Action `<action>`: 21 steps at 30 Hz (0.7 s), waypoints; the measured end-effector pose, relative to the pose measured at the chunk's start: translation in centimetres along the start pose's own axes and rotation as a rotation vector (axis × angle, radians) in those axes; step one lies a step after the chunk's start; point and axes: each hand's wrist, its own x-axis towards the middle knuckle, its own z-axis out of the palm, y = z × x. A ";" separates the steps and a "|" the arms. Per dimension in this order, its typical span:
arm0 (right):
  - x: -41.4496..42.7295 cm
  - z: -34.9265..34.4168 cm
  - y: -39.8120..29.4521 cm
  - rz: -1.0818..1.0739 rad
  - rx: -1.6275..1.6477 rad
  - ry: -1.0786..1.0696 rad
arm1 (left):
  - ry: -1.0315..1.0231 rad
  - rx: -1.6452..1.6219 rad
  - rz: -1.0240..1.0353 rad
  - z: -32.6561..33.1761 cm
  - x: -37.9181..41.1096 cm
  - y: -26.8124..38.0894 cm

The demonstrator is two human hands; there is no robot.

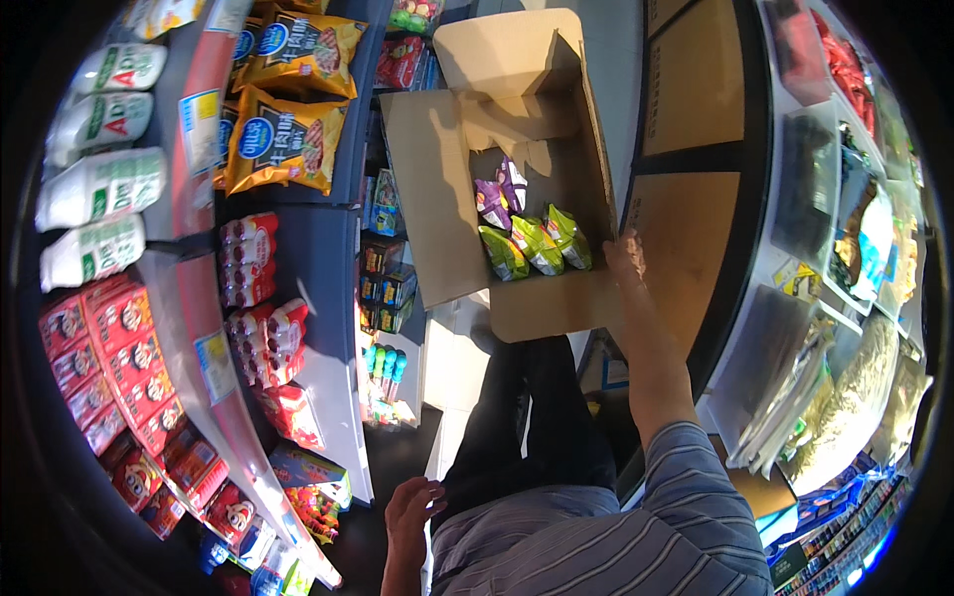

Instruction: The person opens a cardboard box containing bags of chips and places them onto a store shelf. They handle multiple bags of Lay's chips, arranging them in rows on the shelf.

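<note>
An open cardboard box, its flaps spread, is in front of me above the floor. Inside it lie several small green snack bags and two purple snack bags. My right hand is at the near right edge of the box, its fingers around the cardboard. Low in the view, beside my left hip, my left hand holds nothing, with its fingers bent and somewhat apart. What supports the box from below is hidden.
Shelves on the left hold orange chip bags, white bottles, red bottle packs and red boxes. At right stand cardboard cartons in a dark frame and clear bins with bagged goods. My legs are close below the box.
</note>
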 end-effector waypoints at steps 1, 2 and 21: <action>0.9 0.3 0.0 0.037 0.005 0.017 | 0.005 -0.002 -0.004 0.2 0.6 0.1; 1.4 0.7 0.1 0.035 0.028 0.039 | 0.038 0.027 -0.038 0.2 1.0 0.3; 3.8 3.3 6.4 -0.094 -0.252 0.322 | 0.039 0.089 -0.079 2.9 6.2 2.2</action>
